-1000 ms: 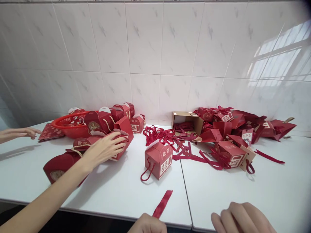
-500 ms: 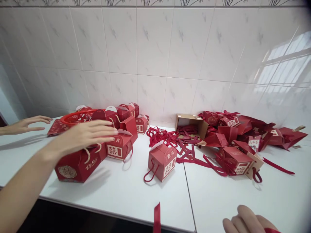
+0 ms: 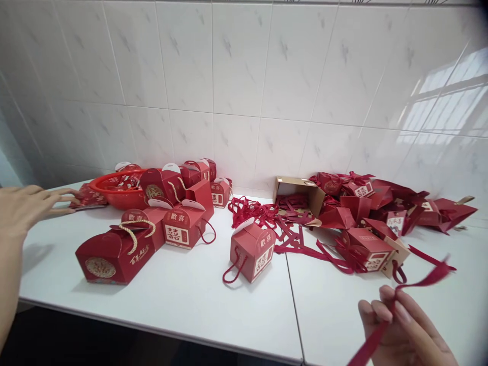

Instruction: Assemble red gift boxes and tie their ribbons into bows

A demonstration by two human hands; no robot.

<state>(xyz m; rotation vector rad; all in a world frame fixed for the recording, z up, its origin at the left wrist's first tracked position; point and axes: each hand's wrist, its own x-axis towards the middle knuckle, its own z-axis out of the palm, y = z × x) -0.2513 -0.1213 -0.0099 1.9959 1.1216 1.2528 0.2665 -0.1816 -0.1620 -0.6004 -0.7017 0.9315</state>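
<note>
Ribbon (image 3: pixel 423 281), dark red: pinched between thumb and fingers of the person's right hand (image 3: pixel 409 338), above the near right part of the table (image 3: pixel 335 310). Upper end blurred, pointing off to the right; other length runs down past the bottom of the view. Left hand out of view, so its state cannot be told.

Risks, as judged: grip looks narrow and the fabric slick, so a tug could pull it free; the loose upper end could twist or fold on itself.

Behind the ribbon, a loose strip (image 3: pixel 432 258) on the table; contact cannot be told. Near it, a bow-tied box (image 3: pixel 364 244), whose loops could snag a trailing end. Beyond, a heap of red cartons (image 3: pixel 354 207), loosely stacked, possibly prone to sliding if pulled.

Leftward, a cardboard box (image 3: pixel 301 188) with strips inside, and a ribbon tangle (image 3: pixel 251 211) that could knot if one piece is drawn quickly. Nearer, a single red box (image 3: pixel 247 256) stands upright; a caught cord loop could tip it.

Far left: more red boxes (image 3: pixel 183 229), a red basket (image 3: pixel 122 201), and a co-worker's hand (image 3: pixel 23 208), fingers extended near a patterned packet (image 3: pixel 89 197).
</note>
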